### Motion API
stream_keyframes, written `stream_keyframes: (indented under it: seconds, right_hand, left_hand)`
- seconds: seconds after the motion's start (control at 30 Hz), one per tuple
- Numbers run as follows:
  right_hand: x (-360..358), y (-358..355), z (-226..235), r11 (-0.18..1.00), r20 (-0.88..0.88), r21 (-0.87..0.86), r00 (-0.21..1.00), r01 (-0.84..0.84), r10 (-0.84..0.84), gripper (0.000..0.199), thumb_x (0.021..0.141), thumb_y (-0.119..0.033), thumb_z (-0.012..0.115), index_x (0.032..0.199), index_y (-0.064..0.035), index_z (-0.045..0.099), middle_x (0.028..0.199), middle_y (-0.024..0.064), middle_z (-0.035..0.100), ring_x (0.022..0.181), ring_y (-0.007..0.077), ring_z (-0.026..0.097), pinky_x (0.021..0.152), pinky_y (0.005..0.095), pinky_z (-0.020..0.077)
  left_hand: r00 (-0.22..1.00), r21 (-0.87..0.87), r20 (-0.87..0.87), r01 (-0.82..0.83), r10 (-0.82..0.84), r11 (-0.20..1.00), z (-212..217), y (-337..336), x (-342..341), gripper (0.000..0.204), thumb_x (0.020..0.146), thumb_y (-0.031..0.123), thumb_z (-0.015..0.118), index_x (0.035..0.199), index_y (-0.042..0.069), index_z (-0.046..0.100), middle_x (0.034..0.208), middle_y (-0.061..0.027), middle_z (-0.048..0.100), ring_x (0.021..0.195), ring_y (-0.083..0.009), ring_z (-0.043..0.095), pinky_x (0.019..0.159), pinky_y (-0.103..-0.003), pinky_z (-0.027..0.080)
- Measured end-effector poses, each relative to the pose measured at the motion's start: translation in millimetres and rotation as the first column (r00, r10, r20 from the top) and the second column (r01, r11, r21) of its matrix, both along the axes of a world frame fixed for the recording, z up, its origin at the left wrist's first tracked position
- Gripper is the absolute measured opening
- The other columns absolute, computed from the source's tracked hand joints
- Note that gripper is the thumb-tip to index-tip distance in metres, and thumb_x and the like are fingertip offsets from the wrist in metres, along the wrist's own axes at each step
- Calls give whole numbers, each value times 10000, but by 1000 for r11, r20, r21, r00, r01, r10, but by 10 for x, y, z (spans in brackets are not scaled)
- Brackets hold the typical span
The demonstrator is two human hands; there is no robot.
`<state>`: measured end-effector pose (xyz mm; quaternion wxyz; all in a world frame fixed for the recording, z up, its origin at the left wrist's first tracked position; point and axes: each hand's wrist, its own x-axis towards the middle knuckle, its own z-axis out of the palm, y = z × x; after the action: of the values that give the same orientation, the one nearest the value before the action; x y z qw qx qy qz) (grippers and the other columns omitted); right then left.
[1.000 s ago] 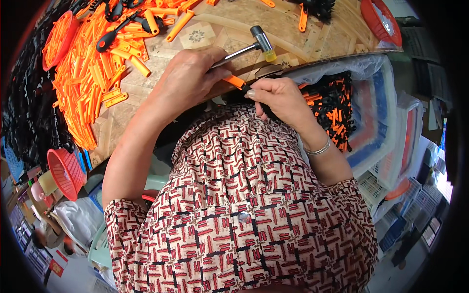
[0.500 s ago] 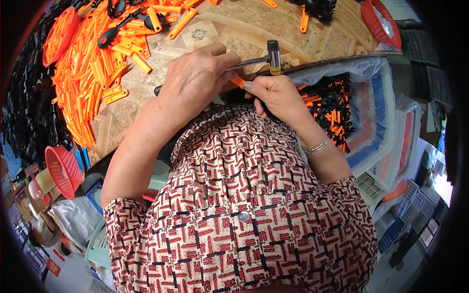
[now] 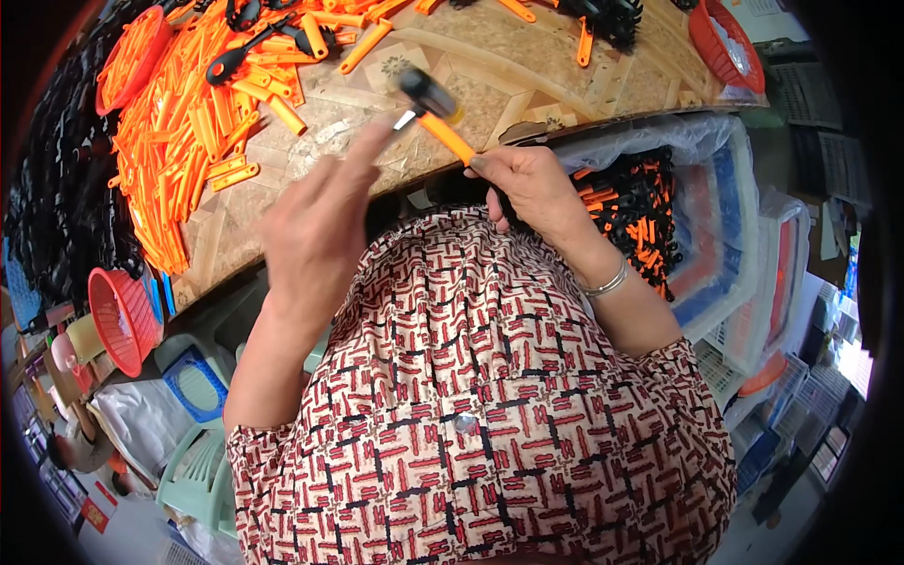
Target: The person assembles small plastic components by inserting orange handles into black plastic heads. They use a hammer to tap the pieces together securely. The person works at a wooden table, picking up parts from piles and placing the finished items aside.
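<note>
My left hand [image 3: 320, 217], smeared by motion, is closed around a small mallet [image 3: 428, 96] with a dark head and a yellow end. Its head is blurred, at the far end of an orange handle [image 3: 446, 139]; whether the two touch I cannot tell. My right hand [image 3: 535, 184] pinches the near end of that handle between thumb and fingers, just at the table's front edge. Something dark shows below the right fingers, mostly hidden by the hand.
A heap of orange handles [image 3: 202, 141] covers the left of the wooden table [image 3: 527, 80]. A black spoon [image 3: 226, 66] lies on the heap, with black utensil parts [image 3: 47, 198] beyond. A lined crate [image 3: 720, 207] of black-and-orange pieces stands right. Red baskets [image 3: 122, 320] sit around.
The mallet head has swung left and away from me to the orange handle's far end. My left hand has moved left and nearer my body; more of the handle shows. The right hand stays.
</note>
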<state>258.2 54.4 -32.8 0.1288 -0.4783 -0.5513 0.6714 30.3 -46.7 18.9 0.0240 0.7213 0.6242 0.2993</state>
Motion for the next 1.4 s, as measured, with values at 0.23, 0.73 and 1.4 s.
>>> stream_keyframes:
  seconds: [0.23, 0.73, 1.4]
  right_hand:
    - [7, 16, -23, 999, -31, -3, 999, -38, 38, 283, 1046, -220, 578, 1006, 33, 697, 626, 48, 633, 500, 109, 575, 481, 255, 464]
    - [1559, 720, 665, 582, 794, 532, 601, -615, -91, 260, 925, -319, 673, 992, -78, 744, 754, 116, 692, 763, 296, 685, 699, 405, 523]
    - [-586, 1995, 70, 192, 275, 943, 961, -273, 15, 226, 861, -226, 734, 1015, -60, 747, 964, 126, 706, 885, 266, 702, 773, 375, 548]
  left_hand:
    - [997, 218, 73, -31, 15, 976, 66, -10, 105, 470, 897, -4, 660, 1345, 139, 667, 704, -45, 572, 581, -225, 540, 559, -377, 456]
    - [440, -412, 796, -110, 416, 905, -200, 109, -354, 413, 1045, 137, 583, 1453, 79, 557, 790, 57, 513, 645, -25, 447, 540, -183, 331]
    - [460, -463, 776, -50, 432, 885, -283, 219, -207, 434, 1015, 146, 622, 1433, 43, 563, 781, 37, 560, 647, -35, 470, 573, -183, 373]
